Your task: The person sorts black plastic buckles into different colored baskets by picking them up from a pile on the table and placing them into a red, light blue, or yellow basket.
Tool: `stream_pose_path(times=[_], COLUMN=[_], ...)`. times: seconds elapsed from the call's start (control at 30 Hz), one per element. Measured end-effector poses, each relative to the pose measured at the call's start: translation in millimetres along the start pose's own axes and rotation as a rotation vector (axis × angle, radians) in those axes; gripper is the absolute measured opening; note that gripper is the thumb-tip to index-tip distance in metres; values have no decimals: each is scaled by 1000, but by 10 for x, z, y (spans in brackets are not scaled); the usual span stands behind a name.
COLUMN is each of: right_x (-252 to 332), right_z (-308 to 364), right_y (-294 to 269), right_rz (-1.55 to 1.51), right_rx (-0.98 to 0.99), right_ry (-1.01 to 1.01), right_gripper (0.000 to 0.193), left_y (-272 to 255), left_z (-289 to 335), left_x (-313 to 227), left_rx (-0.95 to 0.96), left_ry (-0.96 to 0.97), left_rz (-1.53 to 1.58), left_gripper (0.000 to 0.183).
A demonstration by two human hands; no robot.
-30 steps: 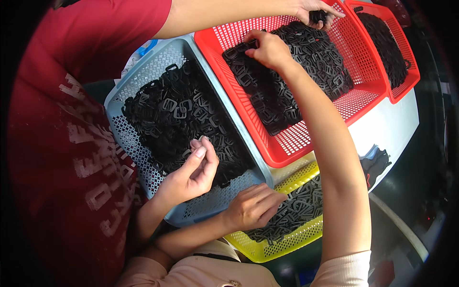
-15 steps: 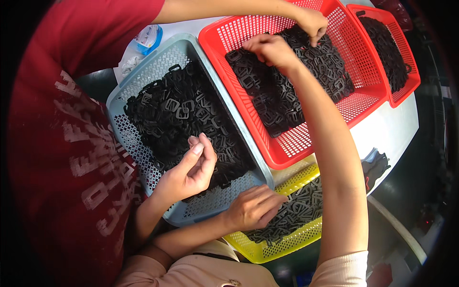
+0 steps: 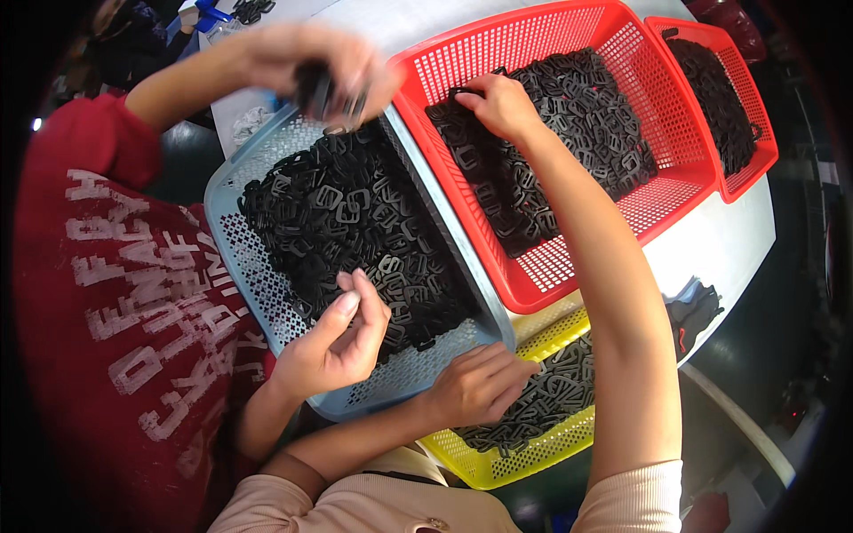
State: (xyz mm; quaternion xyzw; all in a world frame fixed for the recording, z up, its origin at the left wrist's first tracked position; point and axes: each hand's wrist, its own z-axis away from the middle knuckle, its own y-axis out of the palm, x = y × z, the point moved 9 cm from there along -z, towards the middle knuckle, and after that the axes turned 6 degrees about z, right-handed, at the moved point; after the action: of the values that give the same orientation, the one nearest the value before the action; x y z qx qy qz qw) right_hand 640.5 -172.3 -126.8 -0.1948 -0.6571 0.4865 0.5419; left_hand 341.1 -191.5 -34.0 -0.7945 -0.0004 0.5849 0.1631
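My right hand (image 3: 503,105) reaches into the large red basket (image 3: 524,298). Its thumb and fingers pinch a black plastic buckle (image 3: 462,91) at the left side of the heap. Many loose black buckles (image 3: 577,115) fill the basket. Lower down, my left hand (image 3: 480,386) is curled closed above the left edge of the yellow basket (image 3: 462,462), which holds more buckles (image 3: 560,382). Whatever its fingers may hold is hidden. A blue-grey basket (image 3: 355,400) of black buckles (image 3: 346,204) stands to the left of both hands.
A co-worker in a red shirt (image 3: 160,293) stands at the left. One of their hands (image 3: 333,342) hovers over the blue-grey basket; the other (image 3: 329,71), blurred, carries dark pieces. A smaller red basket (image 3: 746,169) of black parts and a dark bundle (image 3: 695,311) lie at the right.
The co-worker's far hand has moved left, out of the red basket to above the blue-grey one, with dark pieces in it. My right hand has shifted slightly; my left stays put.
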Motion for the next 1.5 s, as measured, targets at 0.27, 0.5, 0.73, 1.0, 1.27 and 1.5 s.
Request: stream_pose_path(times=[0.27,0.5,0.73,1.0,1.27,1.5], right_x=[1018,702,272,54,-166,-239], right_z=[973,650,281,274,580,692], right_y=[-482,-455,169,-16,-309,-440], right_rz=[-291,-5,262,-584,-1141,-1009], right_rx=[131,46,52,204,272,308], right_ry=[-130,39,149,188,250,248], right_gripper=[32,31,25,15,21,22], left_y=[-50,-29,-10,-66,-6,-21], left_z=[51,34,21,28,18,25], left_x=[111,74,100,125,108,100], left_rx=[-41,-38,3,-4,-26,-6], left_ry=[-13,1,-39,-62,-36,-51], left_rz=[52,85,117,154,188,145], left_gripper=[17,18,23,22,22,19])
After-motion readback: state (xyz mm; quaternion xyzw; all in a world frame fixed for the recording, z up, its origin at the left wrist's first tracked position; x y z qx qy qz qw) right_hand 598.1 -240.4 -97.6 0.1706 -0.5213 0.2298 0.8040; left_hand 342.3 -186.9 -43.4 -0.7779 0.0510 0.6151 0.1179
